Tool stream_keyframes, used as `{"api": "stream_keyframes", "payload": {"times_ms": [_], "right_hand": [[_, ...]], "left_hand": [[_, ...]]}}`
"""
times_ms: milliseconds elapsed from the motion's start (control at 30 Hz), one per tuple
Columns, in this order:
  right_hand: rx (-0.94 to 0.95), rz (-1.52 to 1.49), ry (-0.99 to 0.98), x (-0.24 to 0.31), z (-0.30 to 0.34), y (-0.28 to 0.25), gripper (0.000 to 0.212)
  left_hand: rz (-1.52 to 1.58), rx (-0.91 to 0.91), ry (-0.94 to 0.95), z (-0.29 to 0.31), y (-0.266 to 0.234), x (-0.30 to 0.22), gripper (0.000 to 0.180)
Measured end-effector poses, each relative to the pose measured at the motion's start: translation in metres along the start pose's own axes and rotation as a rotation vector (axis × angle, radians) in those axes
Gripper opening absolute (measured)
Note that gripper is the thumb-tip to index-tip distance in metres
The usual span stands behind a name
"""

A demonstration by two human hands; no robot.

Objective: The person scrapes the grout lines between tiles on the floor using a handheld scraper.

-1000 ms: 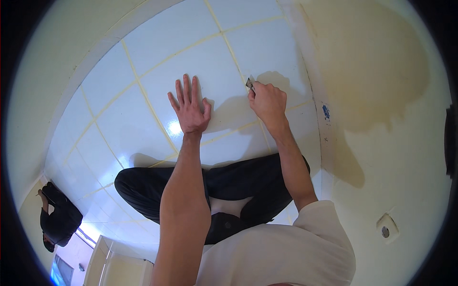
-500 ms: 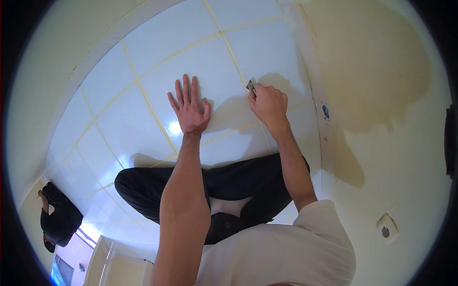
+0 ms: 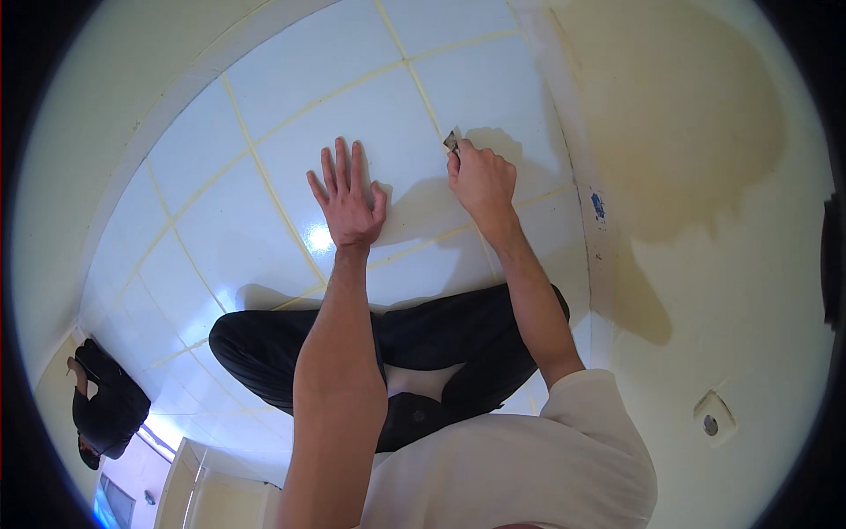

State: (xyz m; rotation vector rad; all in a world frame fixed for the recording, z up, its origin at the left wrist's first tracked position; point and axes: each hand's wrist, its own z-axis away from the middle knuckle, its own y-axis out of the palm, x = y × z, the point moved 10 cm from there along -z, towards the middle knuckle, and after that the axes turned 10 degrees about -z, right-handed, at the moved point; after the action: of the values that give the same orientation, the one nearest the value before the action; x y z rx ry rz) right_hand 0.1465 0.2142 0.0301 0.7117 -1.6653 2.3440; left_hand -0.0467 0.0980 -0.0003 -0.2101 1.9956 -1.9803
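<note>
My left hand (image 3: 351,207) lies flat on the pale floor tiles (image 3: 352,106), its fingers spread and pointing away from me. Nothing is in it. To the right, my right hand (image 3: 483,179) is closed around a small metal scraper (image 3: 451,141). Only the scraper's greyish, angular blade sticks out past the fingers; its handle is hidden in my grip. The blade meets a yellowish grout line (image 3: 426,99) between two tiles, or is very close above it.
My crossed legs in black trousers (image 3: 264,353) take up the near floor. Along the right runs a cream wall (image 3: 652,106) with a socket-like box (image 3: 712,421). Another person in black (image 3: 110,397) is at the far lower left, near a doorway.
My right hand has slid a little away from me and to the left with the scraper, along the grout line. The left hand stays in place on the tiles.
</note>
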Motion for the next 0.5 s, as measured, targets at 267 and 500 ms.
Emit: {"api": "stream_keyframes", "payload": {"times_ms": [267, 500], "right_hand": [[0.053, 0.016, -0.028, -0.007, 0.005, 0.0, 0.019], [0.085, -0.011, -0.034, -0.002, 0.0, 0.004, 0.02]], "left_hand": [[-0.009, -0.004, 0.005, 0.001, -0.002, 0.0, 0.077], [-0.027, -0.003, 0.011, 0.001, 0.0, 0.0, 0.076]]}}
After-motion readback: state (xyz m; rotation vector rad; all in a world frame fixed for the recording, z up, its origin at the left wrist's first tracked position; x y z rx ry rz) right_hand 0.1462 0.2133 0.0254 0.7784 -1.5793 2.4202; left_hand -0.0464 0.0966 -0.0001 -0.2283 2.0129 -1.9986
